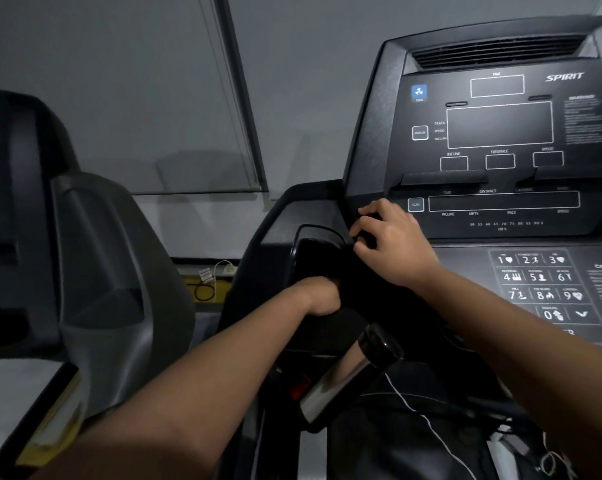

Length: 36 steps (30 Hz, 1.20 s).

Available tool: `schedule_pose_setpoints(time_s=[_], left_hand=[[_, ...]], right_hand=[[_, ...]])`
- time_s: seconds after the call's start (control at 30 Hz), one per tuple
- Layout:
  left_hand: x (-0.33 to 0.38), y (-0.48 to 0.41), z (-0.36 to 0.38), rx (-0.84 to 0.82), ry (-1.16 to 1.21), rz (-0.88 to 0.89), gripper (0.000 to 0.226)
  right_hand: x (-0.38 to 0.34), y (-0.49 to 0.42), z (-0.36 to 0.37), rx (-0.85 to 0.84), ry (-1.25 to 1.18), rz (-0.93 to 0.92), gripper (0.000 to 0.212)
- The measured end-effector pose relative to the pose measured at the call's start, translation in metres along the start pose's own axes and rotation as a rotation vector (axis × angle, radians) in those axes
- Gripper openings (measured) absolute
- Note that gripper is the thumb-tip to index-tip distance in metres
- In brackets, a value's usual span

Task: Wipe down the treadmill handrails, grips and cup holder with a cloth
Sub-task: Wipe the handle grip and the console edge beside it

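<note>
Neighbouring treadmill [85, 258] crowds nine o'clock, a narrow gap beside it. Left hand [322, 296] sits in the cup holder [296, 254] at centre, fingers hidden, grasp unclear. Right hand [394, 242] at three o'clock clutches the dark cloth [330, 268] against the console [500, 126] edge; chrome grip [341, 379] blocks six.

Left hand [322, 295]: fingers hidden in glossy black plastic cup holder [311, 249]. Right hand [394, 239]: grip contents too dark to tell.

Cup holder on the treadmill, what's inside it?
The left hand is inside the cup holder. Its fingers are lost in the dark hollow, so whether they hold a cloth, or anything else lies there, cannot be seen.
</note>
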<state>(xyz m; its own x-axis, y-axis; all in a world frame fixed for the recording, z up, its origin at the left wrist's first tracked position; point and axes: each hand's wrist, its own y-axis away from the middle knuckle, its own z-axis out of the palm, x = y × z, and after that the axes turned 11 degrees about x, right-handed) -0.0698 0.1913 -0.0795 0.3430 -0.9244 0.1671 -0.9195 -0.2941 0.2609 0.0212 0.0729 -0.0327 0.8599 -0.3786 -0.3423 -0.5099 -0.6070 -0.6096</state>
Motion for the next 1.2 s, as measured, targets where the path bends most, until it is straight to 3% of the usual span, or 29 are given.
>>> schedule_pose_setpoints(time_s=[0.13, 0.23, 0.27, 0.3, 0.37, 0.43, 0.47, 0.63, 0.77, 0.93, 1.03, 1.2], left_hand=[[0.012, 0.017, -0.025, -0.018, -0.062, 0.008, 0.024], [0.0, 0.023, -0.049, -0.038, 0.359, 0.173, 0.032], [-0.008, 0.024, -0.058, 0.032, 0.443, 0.253, 0.032], [-0.016, 0.022, -0.068, 0.128, 0.522, 0.125, 0.023], [-0.029, 0.02, -0.091, 0.47, 0.551, -0.168, 0.009], [-0.038, 0.012, -0.105, 0.77, 0.447, -0.171, 0.012], [-0.042, 0.005, -0.105, 0.825, 0.434, -0.142, 0.017], [-0.048, -0.007, -0.051, 0.582, -0.093, -0.094, 0.037], [-0.04, 0.014, -0.014, 0.468, -0.393, -0.046, 0.039], [-0.001, 0.009, -0.002, 0.163, -0.666, -0.229, 0.04], [0.008, 0.007, -0.008, -0.03, -0.491, -0.323, 0.039], [-0.004, 0.031, -0.031, 0.002, 0.093, -0.215, 0.032]], right_hand=[[0.001, 0.002, -0.001, -0.016, -0.014, -0.012, 0.019], [0.0, 0.002, -0.003, -0.012, -0.011, -0.001, 0.02], [0.0, 0.001, -0.003, -0.009, -0.011, 0.004, 0.022], [0.0, 0.0, -0.002, -0.004, -0.011, 0.003, 0.025], [-0.001, 0.0, -0.002, 0.002, -0.01, 0.002, 0.028], [0.0, 0.0, -0.002, 0.003, -0.004, -0.003, 0.024], [0.001, 0.0, -0.002, 0.001, -0.003, -0.005, 0.022], [0.004, 0.0, -0.002, -0.002, -0.027, -0.016, 0.021], [0.005, -0.001, -0.002, -0.015, -0.025, -0.006, 0.02], [0.004, 0.001, -0.003, -0.028, -0.035, -0.007, 0.022], [0.004, 0.003, -0.004, -0.035, -0.044, -0.014, 0.021], [0.002, 0.001, -0.004, -0.011, -0.038, 0.003, 0.02]])
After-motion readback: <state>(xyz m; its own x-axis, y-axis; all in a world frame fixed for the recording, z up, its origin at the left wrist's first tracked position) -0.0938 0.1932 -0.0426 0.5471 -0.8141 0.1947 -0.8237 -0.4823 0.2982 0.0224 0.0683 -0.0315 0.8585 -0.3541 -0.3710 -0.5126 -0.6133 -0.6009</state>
